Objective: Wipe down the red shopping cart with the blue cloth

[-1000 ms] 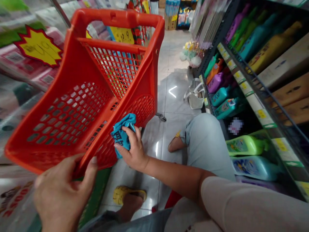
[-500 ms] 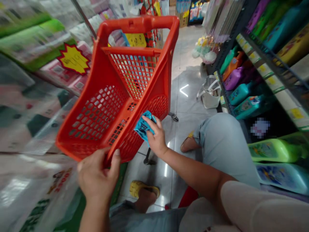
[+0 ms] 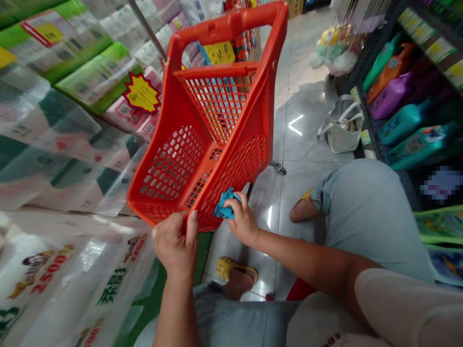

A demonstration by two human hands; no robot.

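Note:
A red plastic shopping cart with perforated sides stands before me, its basket without goods. My left hand is closed around the cart's near rim, the thumb on top. In my right hand is a crumpled blue cloth, pressed against the outer right side of the basket near the lower front corner. The fingers bend over the cloth and partly cover it.
Packs of tissue are stacked at the left, with a yellow price sign. Shelves of bottles line the right. A white bag sits on the tiled floor. A caster shows under the cart.
The view has shifted, so the cart appears further right. My right hand and the cloth have moved down along the cart's side toward my left hand, which keeps its hold on the rim.

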